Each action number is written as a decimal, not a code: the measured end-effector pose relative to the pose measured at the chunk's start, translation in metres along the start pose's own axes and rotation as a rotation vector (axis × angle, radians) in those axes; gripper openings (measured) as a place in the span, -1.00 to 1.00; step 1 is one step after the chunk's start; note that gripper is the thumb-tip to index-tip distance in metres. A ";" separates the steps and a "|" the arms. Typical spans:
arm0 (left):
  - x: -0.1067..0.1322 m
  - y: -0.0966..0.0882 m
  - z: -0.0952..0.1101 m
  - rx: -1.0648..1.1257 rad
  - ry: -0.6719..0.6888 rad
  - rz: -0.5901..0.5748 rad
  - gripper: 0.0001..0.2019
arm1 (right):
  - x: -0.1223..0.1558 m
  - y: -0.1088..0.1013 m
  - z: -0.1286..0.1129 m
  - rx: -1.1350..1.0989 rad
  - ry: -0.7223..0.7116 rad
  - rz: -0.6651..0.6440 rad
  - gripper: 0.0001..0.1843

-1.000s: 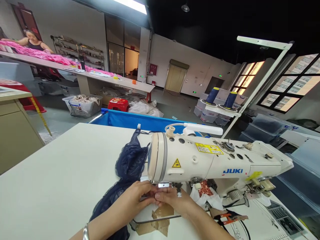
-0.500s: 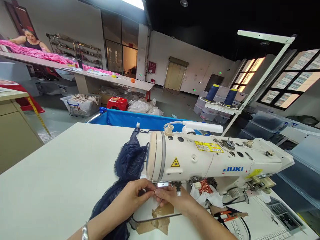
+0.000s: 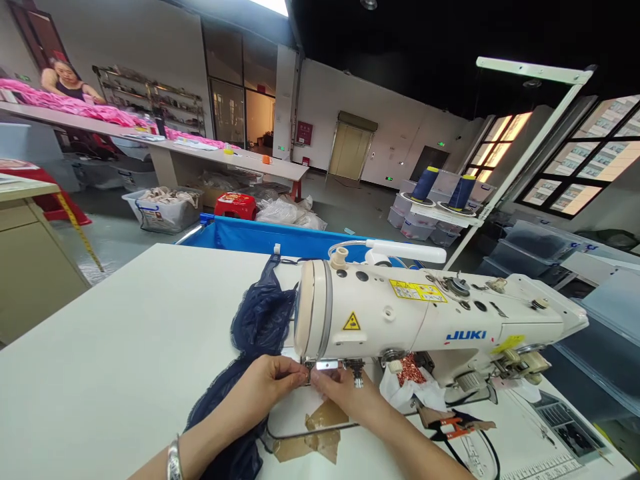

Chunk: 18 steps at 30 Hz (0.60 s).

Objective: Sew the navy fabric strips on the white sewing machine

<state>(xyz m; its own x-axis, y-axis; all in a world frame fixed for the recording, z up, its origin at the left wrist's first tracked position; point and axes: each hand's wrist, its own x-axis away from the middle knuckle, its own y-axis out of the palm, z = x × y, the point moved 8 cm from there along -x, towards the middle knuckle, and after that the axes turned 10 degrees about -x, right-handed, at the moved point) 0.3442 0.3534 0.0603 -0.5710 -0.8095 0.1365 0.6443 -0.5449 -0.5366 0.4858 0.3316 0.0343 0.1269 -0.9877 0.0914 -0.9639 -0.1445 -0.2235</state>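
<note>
A cream JUKI sewing machine (image 3: 430, 317) stands on the white table (image 3: 125, 347). Dark navy mesh fabric (image 3: 260, 320) lies bunched to its left and trails toward me. My left hand (image 3: 273, 383) is pinched at the needle area under the machine head, fingers closed on something too small to name. My right hand (image 3: 343, 390) meets it fingertip to fingertip, also pinched just below the presser foot (image 3: 327, 365). Brown tape pieces (image 3: 320, 430) lie on the table under my wrists.
Orange-handled snips (image 3: 453, 427) lie right of my right arm. Two navy thread cones (image 3: 443, 190) stand on a rack behind the machine. A blue bin (image 3: 280, 240) sits beyond the table edge. Another person (image 3: 65, 80) works at a far table with pink fabric.
Both hands have shifted slightly up toward the needle, fingertips staying pinched together. The view drifted a little; the machine and fabric have not moved.
</note>
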 end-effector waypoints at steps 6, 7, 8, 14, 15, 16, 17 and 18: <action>-0.002 0.004 -0.007 0.013 0.000 -0.011 -0.57 | -0.004 -0.001 0.015 0.172 0.019 0.051 -0.82; -0.002 0.004 -0.008 0.005 -0.002 -0.009 -0.57 | -0.004 -0.001 0.015 0.195 0.027 0.059 -0.83; -0.002 0.004 -0.008 -0.005 -0.002 -0.007 -0.57 | -0.004 0.000 0.014 0.228 0.038 0.073 -0.84; -0.004 0.007 -0.006 -0.048 0.029 0.001 -0.62 | -0.007 0.003 0.007 0.411 0.075 0.198 -0.90; -0.004 0.007 -0.006 -0.058 0.034 0.004 -0.63 | -0.007 0.003 0.007 0.422 0.070 0.214 -0.90; -0.004 0.007 -0.006 -0.066 0.037 0.005 -0.64 | -0.008 0.002 0.008 0.431 0.066 0.227 -0.89; -0.004 0.007 -0.006 -0.073 0.039 0.009 -0.65 | -0.008 0.002 0.009 0.434 0.059 0.233 -0.89; -0.005 0.007 -0.005 -0.082 0.043 0.013 -0.66 | -0.009 0.002 0.010 0.432 0.051 0.227 -0.89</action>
<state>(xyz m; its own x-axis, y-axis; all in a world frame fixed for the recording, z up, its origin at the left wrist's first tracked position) 0.3485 0.3546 0.0515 -0.5854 -0.8052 0.0948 0.6087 -0.5136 -0.6047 0.4848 0.3394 0.0231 -0.0976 -0.9945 0.0389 -0.7795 0.0521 -0.6242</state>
